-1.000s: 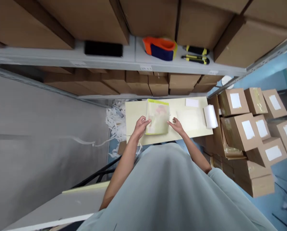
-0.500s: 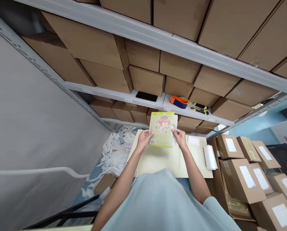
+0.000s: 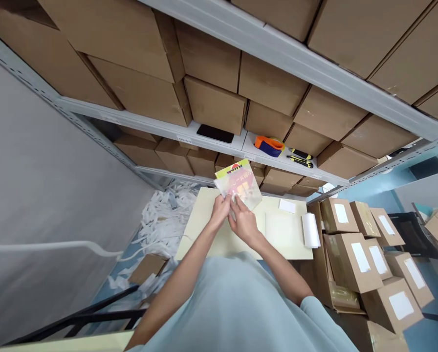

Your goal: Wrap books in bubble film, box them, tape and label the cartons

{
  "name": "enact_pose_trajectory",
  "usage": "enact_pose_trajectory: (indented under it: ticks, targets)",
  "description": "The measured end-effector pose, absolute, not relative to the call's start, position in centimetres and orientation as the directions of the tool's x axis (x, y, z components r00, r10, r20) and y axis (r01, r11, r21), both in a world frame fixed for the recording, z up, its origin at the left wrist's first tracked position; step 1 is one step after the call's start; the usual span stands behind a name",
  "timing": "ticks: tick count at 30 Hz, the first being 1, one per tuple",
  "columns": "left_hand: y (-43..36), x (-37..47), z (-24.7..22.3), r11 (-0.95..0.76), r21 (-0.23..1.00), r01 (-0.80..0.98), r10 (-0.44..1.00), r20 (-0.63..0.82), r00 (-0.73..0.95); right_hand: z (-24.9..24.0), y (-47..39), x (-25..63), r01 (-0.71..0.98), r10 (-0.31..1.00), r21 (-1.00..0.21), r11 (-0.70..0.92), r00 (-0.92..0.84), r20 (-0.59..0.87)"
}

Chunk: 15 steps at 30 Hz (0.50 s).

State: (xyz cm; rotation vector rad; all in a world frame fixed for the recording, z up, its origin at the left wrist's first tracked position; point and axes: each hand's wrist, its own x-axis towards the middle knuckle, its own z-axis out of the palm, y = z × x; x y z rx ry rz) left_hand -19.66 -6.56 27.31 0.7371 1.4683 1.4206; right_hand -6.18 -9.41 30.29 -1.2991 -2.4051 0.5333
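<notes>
Head view: left fingers (image 3: 226, 199) pinch translucent sleeve (image 3: 254, 197), booklet (image 3: 225, 172) inside; right fingers (image 3: 239, 205) partly open, touching.

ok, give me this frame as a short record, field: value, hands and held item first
left hand: pinching printed item near its lower edge
right hand: fingers against the same edge, grip unclear
printed item: flat, yellow-green strip, pink print, whitish layer over part
table: pale top; white card, white roll near right end
shelf: black flat object, orange-blue tool, two yellow-black tools
floor left: white scraps
right side: labelled cartons, stacked
</notes>
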Motion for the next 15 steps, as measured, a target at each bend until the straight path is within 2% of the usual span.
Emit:
enact_pose_trajectory:
  ticks: [2, 4, 5, 7, 9, 11, 13, 15]
  targets:
    - [-6.9, -21.5, 26.9, 0.174, 0.959, -0.222, 0.913, -0.242, -0.33, 30.3, -8.7, -4.5, 0.654, 0.854, -0.575, 0.492, -0.489, 0.175]
    - [-7.4, -23.4, 26.8, 0.21, 0.941, -0.266, 0.935, -0.273, -0.227, 30.4, -6.7, -2.5, 0.636, 0.911, -0.659, 0.402, -0.348, 0.221]
    - [-7.7, -24.3, 26.8, 0.228, 0.932, -0.281, 0.943, -0.283, -0.177, 30.3, -5.5, -1.5, 0.629, 0.943, -0.704, 0.33, -0.255, 0.214]
    - [-8.2, -25.9, 26.9, 0.253, 0.921, -0.297, 0.95, -0.294, -0.101, 29.8, -3.1, -0.1, 0.573, 0.988, -0.807, 0.146, -0.13, 0.086]
    - [-8.7, -27.3, 26.6, 0.282, 0.909, -0.308, 0.949, -0.311, -0.051, 28.8, -1.6, 0.7, 0.481, 0.979, -0.877, -0.019, -0.168, -0.113]
    - [-9.1, -28.4, 25.8, 0.317, 0.896, -0.311, 0.94, -0.339, -0.02, 27.5, -1.2, 0.8, 0.411, 0.923, -0.906, -0.101, -0.301, -0.24]
    - [-9.3, -29.4, 24.3, 0.363, 0.886, -0.287, 0.925, -0.38, -0.002, 26.2, -1.7, 0.2, 0.403, 0.881, -0.909, -0.109, -0.384, -0.276]
    - [-9.3, -30.2, 22.1, 0.405, 0.881, -0.244, 0.904, -0.425, -0.034, 24.7, -2.4, -0.8, 0.469, 0.887, -0.879, -0.086, -0.366, -0.282]
